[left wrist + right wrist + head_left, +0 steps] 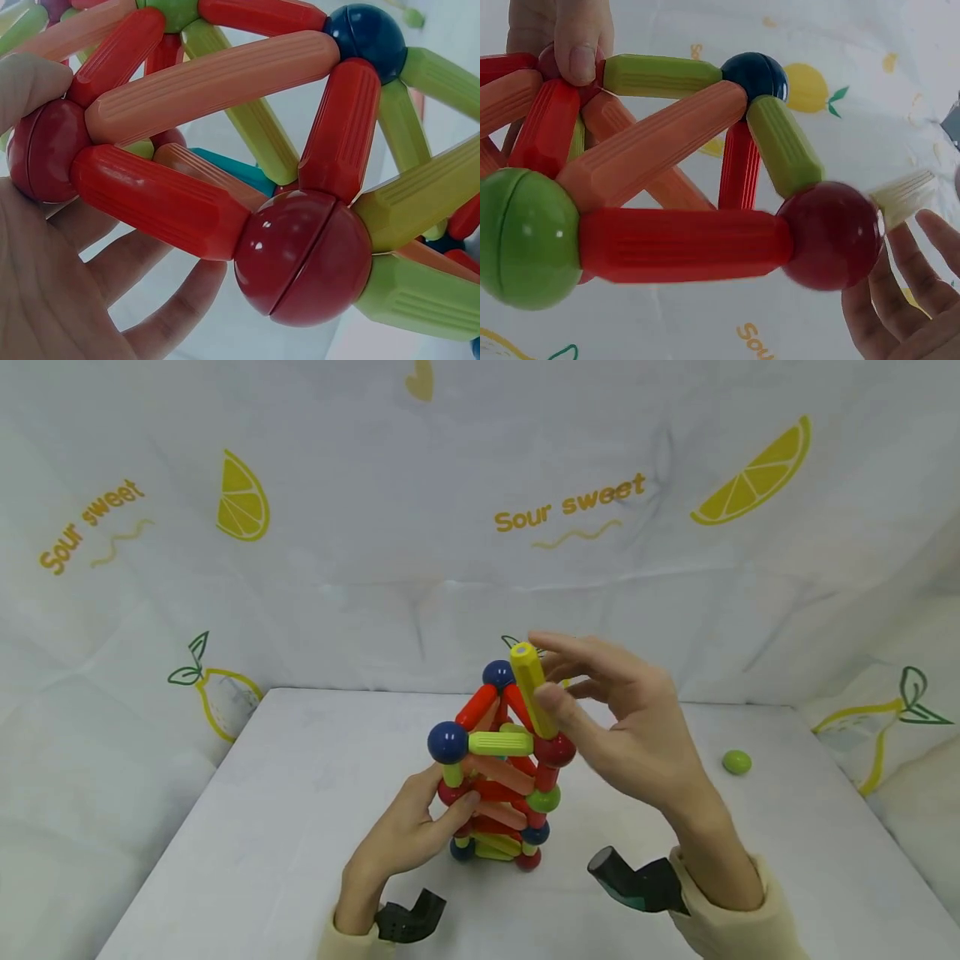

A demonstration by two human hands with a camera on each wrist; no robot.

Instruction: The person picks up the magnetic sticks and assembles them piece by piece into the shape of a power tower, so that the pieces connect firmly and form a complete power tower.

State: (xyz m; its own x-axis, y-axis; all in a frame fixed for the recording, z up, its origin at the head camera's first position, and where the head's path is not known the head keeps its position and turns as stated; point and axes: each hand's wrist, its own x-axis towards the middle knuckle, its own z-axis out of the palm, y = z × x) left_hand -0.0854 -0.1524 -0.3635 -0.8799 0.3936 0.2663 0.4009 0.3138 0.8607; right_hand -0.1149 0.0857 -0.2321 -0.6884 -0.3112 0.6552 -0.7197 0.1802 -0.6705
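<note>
A tall tower of magnetic rods and balls (501, 743) stands upright on the white table, in red, orange, yellow-green and blue. My left hand (408, 827) grips its left side, with the thumb and fingers around a red ball (49, 150) partway up. At the top right corner, a yellow magnetic rod (528, 681) points up from a dark red ball (555, 749). My right hand (630, 718) holds this rod between thumb and fingers. In the right wrist view the rod's end meets the red ball (829, 236). Blue balls (447, 742) form the other top corners.
A loose green ball (737, 762) lies on the table (300, 777) toward the right. Behind the table hangs a white cloth (360, 527) with lemon prints and lettering. Black wrist devices (637, 881) sit on both forearms.
</note>
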